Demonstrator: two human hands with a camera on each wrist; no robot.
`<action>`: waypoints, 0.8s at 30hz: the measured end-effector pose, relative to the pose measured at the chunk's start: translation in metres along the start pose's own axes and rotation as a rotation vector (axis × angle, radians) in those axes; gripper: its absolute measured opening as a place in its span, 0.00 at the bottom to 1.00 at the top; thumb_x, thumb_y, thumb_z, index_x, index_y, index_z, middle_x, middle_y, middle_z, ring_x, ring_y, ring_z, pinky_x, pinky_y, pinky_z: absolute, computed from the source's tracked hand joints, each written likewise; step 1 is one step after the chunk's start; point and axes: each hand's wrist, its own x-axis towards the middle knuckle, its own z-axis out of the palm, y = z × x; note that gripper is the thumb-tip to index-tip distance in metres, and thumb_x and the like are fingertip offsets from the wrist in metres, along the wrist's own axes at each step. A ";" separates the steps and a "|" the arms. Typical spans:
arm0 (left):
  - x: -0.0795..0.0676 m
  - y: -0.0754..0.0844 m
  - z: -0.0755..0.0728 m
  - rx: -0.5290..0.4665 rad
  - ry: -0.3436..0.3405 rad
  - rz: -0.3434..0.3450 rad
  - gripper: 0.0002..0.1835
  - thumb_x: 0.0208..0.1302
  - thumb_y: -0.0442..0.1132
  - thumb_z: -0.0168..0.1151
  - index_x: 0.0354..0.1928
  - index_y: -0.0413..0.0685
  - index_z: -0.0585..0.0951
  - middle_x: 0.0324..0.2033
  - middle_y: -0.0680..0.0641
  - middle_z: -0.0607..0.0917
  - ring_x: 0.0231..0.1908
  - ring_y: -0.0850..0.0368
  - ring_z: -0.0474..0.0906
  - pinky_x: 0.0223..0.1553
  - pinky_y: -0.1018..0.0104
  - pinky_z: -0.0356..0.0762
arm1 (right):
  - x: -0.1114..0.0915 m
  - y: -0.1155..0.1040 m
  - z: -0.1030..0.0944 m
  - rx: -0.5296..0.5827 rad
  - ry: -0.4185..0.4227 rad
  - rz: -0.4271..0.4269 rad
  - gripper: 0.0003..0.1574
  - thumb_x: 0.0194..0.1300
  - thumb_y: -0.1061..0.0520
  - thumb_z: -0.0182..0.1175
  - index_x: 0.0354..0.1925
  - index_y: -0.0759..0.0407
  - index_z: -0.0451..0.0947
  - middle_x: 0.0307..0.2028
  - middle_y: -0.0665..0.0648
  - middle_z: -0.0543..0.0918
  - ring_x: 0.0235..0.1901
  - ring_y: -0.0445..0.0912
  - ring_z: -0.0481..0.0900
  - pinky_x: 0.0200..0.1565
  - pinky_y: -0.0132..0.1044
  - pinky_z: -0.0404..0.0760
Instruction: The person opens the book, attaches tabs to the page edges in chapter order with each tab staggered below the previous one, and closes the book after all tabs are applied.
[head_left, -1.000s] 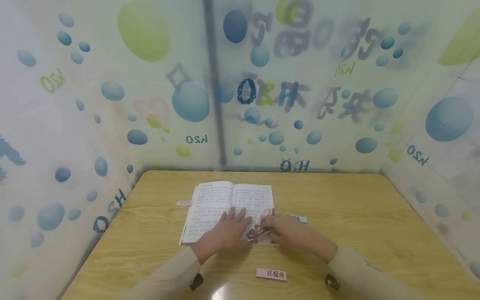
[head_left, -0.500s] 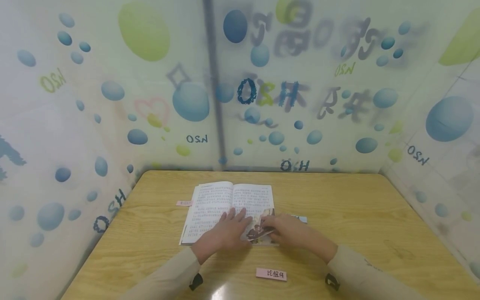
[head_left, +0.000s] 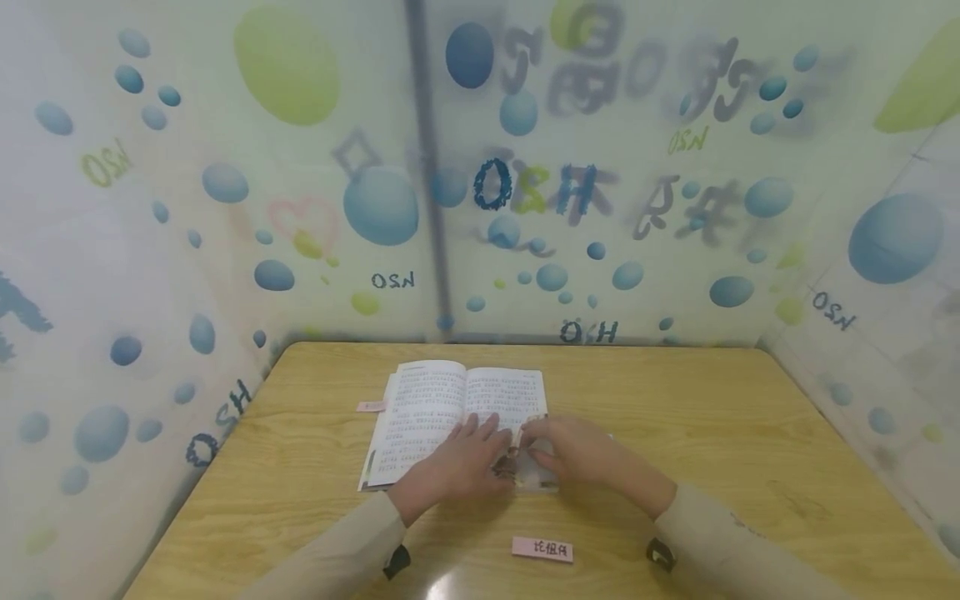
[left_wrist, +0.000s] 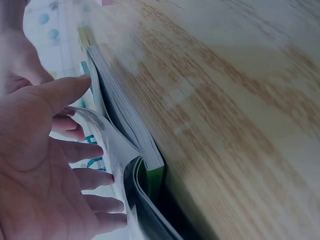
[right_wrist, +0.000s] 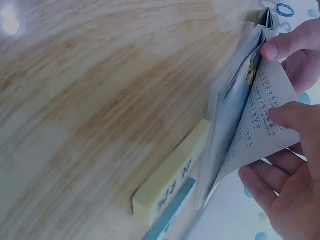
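Since the earlier frame, the right hand [head_left: 573,450] edges toward ten o'clock, the left hand [head_left: 465,462] creeps toward three, and less of the colour picture shows between them in the head view. Right-hand thumb lies bent against the printed face of a raised page [right_wrist: 260,110], with fingers partly hidden behind it; they appear to pinch that page, with little gap left. Left-hand fingers spread loosely, fairly straight, resting over the lower middle of the book and gripping nothing that I can make out; its thumb is at the near edge. That shift suggests the page is curling farther over, so the turn looks under way but not finished. Under the page an illustration [right_wrist: 251,72] peeks out. All this happens at the four-to-six o'clock part of the open book [head_left: 427,396], which lies flat on the table [head_left: 712,417]. Just off its three o'clock edge sit a yellow block [right_wrist: 170,175] and a teal block [right_wrist: 175,207], largely hidden by the hand from above. A pink tab [head_left: 371,407] is at nine o'clock, and a pink strip [head_left: 542,549] lies apart at five.
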 end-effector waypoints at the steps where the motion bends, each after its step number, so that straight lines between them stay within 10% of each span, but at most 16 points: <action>1: 0.001 0.000 0.000 0.000 0.006 0.005 0.38 0.68 0.59 0.64 0.73 0.49 0.69 0.76 0.39 0.60 0.73 0.31 0.51 0.70 0.36 0.51 | 0.001 0.000 -0.001 -0.003 0.006 -0.006 0.12 0.67 0.57 0.67 0.49 0.50 0.84 0.44 0.43 0.85 0.44 0.36 0.82 0.48 0.36 0.82; 8: 0.007 -0.006 0.002 0.044 0.082 0.082 0.32 0.71 0.50 0.62 0.71 0.42 0.69 0.72 0.38 0.68 0.74 0.41 0.56 0.72 0.45 0.50 | -0.004 0.000 -0.009 0.021 0.060 0.000 0.23 0.68 0.57 0.68 0.59 0.58 0.80 0.54 0.51 0.84 0.55 0.46 0.81 0.57 0.43 0.79; 16: 0.001 -0.024 -0.012 -0.099 0.157 0.042 0.39 0.70 0.45 0.61 0.75 0.32 0.60 0.73 0.32 0.63 0.73 0.36 0.56 0.73 0.47 0.52 | -0.017 0.018 -0.025 0.074 0.327 -0.030 0.31 0.67 0.64 0.67 0.65 0.66 0.72 0.64 0.65 0.76 0.63 0.60 0.74 0.59 0.53 0.76; 24: -0.013 -0.046 -0.032 -0.245 0.285 -0.034 0.44 0.70 0.43 0.63 0.79 0.36 0.52 0.73 0.33 0.64 0.72 0.31 0.56 0.70 0.43 0.58 | -0.031 0.027 -0.021 0.109 0.140 0.144 0.24 0.72 0.58 0.63 0.64 0.64 0.76 0.61 0.61 0.79 0.59 0.57 0.78 0.58 0.53 0.77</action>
